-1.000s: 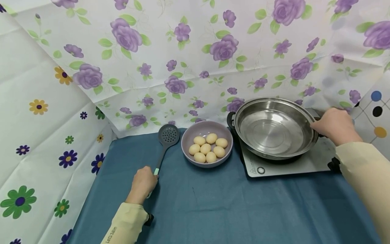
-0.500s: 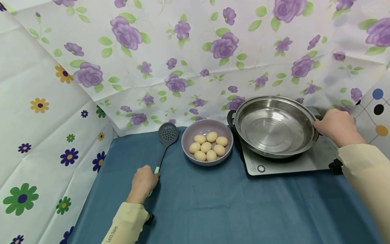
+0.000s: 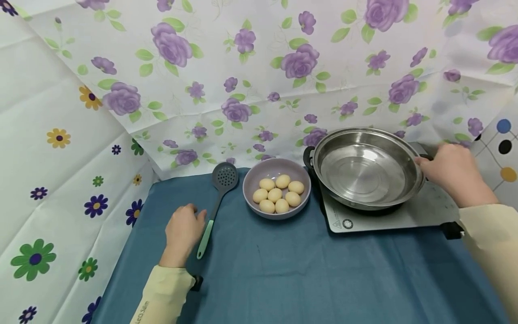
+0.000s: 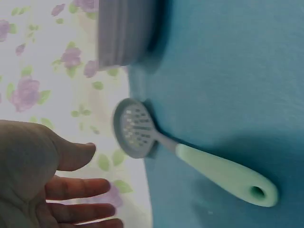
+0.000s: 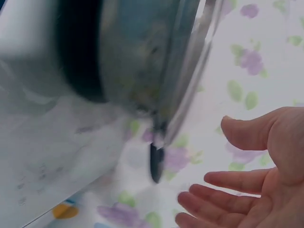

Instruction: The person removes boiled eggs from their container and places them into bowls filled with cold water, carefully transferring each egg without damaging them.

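Note:
My left hand (image 3: 184,234) hovers just left of a skimmer (image 3: 207,236), its thumb and fingers spread and holding nothing. The skimmer has a grey perforated head and a mint-green handle; it lies on the blue cloth. In the left wrist view, a gap separates the open fingers from the skimmer (image 4: 223,175). On the right side, my right hand (image 3: 451,173) is beside the steel pan (image 3: 360,175). The right wrist view shows that hand (image 5: 266,166) with fingers extended, apart from the pan's black side handle (image 5: 156,164).
A mauve bowl (image 3: 277,215) holding several pale eggs (image 3: 274,195) stands between skimmer and pan. The pan sits on a silver flat cooktop (image 3: 429,209). Blue cloth (image 3: 299,279) covers the table. Floral sheeting (image 3: 259,58) hangs behind it.
My left hand has let go of the skimmer's handle and shifted slightly left and up. The skimmer stays on the cloth. My right hand has loosened from the pan's handle and moved slightly right.

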The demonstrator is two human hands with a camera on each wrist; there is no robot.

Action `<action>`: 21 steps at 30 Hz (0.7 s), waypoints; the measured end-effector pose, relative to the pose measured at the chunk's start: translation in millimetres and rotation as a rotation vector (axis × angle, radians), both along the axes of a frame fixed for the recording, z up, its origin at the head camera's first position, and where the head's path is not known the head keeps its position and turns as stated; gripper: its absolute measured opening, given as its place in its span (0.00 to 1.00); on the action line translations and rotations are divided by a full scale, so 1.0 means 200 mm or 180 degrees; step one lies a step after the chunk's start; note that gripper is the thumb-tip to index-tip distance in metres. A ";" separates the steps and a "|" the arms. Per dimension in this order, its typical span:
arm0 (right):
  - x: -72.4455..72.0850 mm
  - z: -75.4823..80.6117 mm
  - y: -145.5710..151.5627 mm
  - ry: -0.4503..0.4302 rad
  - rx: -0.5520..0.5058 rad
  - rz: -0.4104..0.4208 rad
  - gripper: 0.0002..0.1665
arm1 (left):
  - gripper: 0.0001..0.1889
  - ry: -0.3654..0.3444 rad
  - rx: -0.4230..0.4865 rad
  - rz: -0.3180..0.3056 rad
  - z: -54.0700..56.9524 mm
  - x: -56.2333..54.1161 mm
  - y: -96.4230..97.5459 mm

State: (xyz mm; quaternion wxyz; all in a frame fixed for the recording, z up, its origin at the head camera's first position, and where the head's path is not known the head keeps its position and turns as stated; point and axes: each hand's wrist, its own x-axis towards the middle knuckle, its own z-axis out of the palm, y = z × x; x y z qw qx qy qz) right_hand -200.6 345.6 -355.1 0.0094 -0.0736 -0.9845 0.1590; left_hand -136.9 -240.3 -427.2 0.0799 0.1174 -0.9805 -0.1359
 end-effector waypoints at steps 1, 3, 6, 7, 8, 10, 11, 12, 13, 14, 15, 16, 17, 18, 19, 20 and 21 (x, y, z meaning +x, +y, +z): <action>0.01 0.01 -0.02 0.0078 -0.0030 0.0041 0.52 | 0.18 0.0113 0.0001 -0.0020 0.02 0.00 0.01; 0.04 0.03 -0.07 0.0231 -0.0108 0.0130 0.52 | 0.19 0.0324 0.0030 -0.0066 0.04 0.00 0.02; 0.08 0.06 -0.14 0.0464 -0.0216 0.0219 0.47 | 0.21 0.0578 0.0067 -0.0146 0.08 -0.01 0.04; 0.10 0.06 -0.17 0.0550 -0.0243 0.0240 0.45 | 0.22 0.0639 0.0084 -0.0176 0.09 -0.01 0.05; 0.11 0.07 -0.19 0.0655 -0.0270 0.0260 0.44 | 0.22 0.0684 0.0100 -0.0203 0.10 -0.01 0.06; 0.15 0.07 -0.23 0.0834 -0.0306 0.0307 0.41 | 0.23 0.0747 0.0138 -0.0260 0.12 -0.01 0.08; 0.16 0.07 -0.25 0.0918 -0.0330 0.0338 0.40 | 0.24 0.0775 0.0152 -0.0282 0.13 -0.01 0.09; 0.19 0.06 -0.27 0.0972 -0.0355 0.0373 0.39 | 0.24 0.0805 0.0170 -0.0311 0.14 0.00 0.10; 0.21 0.06 -0.28 0.1049 -0.0385 0.0410 0.38 | 0.24 0.0833 0.0190 -0.0339 0.15 0.00 0.11; 0.23 0.05 -0.30 0.1125 -0.0405 0.0444 0.37 | 0.25 0.0861 0.0206 -0.0366 0.16 0.01 0.12; 0.25 0.05 -0.32 0.1177 -0.0422 0.0469 0.36 | 0.25 0.0892 0.0219 -0.0391 0.16 0.01 0.13; 0.27 0.05 -0.35 0.1242 -0.0432 0.0498 0.36 | 0.26 0.0927 0.0227 -0.0410 0.17 0.02 0.14; 0.29 0.04 -0.37 0.1296 -0.0443 0.0523 0.36 | 0.26 0.0968 0.0236 -0.0428 0.17 0.02 0.14; 0.31 0.04 -0.40 0.1343 -0.0447 0.0541 0.36 | 0.27 0.1010 0.0236 -0.0447 0.17 0.02 0.15; 0.32 0.03 -0.43 0.1428 -0.0447 0.0560 0.35 | 0.27 0.1044 0.0240 -0.0459 0.17 0.03 0.16; 0.34 0.02 -0.45 0.1482 -0.0437 0.0582 0.35 | 0.27 0.1073 0.0241 -0.0473 0.16 0.03 0.17; 0.35 0.01 -0.48 0.1537 -0.0429 0.0605 0.35 | 0.28 0.1090 0.0237 -0.0487 0.16 0.04 0.19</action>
